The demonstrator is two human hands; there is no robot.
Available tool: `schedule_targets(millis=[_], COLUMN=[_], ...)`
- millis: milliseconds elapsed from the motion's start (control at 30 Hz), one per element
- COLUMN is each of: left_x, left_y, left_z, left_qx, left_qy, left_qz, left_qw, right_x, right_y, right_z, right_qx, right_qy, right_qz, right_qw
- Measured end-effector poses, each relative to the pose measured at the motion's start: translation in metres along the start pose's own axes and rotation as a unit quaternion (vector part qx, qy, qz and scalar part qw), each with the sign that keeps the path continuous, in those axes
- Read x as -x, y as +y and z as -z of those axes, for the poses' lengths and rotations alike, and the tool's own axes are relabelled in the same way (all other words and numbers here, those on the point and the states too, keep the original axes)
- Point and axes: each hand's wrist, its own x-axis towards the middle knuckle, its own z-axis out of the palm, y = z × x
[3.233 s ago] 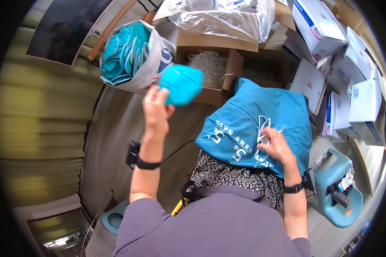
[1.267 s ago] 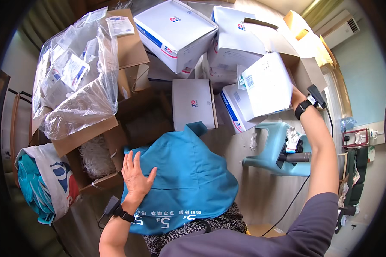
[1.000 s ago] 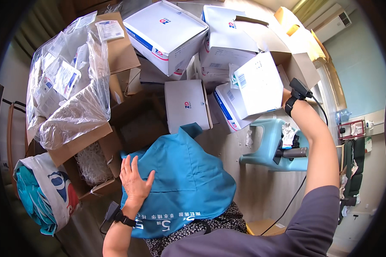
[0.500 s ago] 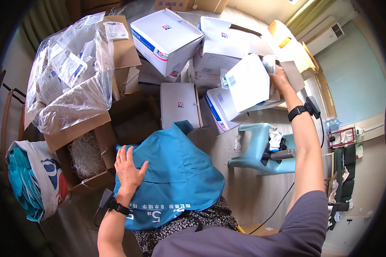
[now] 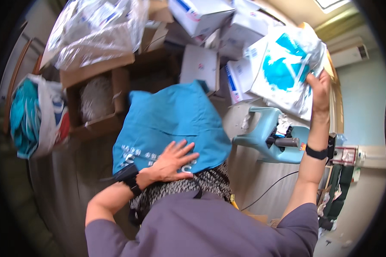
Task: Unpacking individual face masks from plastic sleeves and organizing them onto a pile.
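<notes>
My right hand is raised at the upper right, its thumb and fingers closed on the edge of a clear plastic bag. Folded teal pieces show inside the bag; motion blur and glare hide what they are. Behind it stands a white carton, partly covered by the bag. My left hand lies flat with fingers spread on the lower part of a blue apron with white print, which is draped over my lap. It grips nothing.
A plastic-lined carton of small packets stands at the far left. Nearer are an open brown box of pale strands and a white bag of teal items. White cartons are stacked ahead. A light-blue stool bears small things.
My right hand has come back from the open white carton with the plastic bag in it. My left hand has slid from the apron's left side towards me. The view has shifted.
</notes>
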Motion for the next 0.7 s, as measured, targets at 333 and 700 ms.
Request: schedule_targets(millis=[333, 700], left_x=[0.057, 0.078], left_y=[0.039, 0.052], left_z=[-0.001, 0.03], left_qx=[0.454, 0.479], left_qy=[-0.128, 0.151], left_qz=[0.016, 0.325], left_qw=[0.882, 0.801], right_x=[0.18, 0.174], right_y=[0.077, 0.145], right_z=[-0.279, -0.244], right_qx=[0.367, 0.155], right_qy=[-0.36, -0.187], right_qz=[-0.011, -0.097], right_qw=[0.858, 0.965])
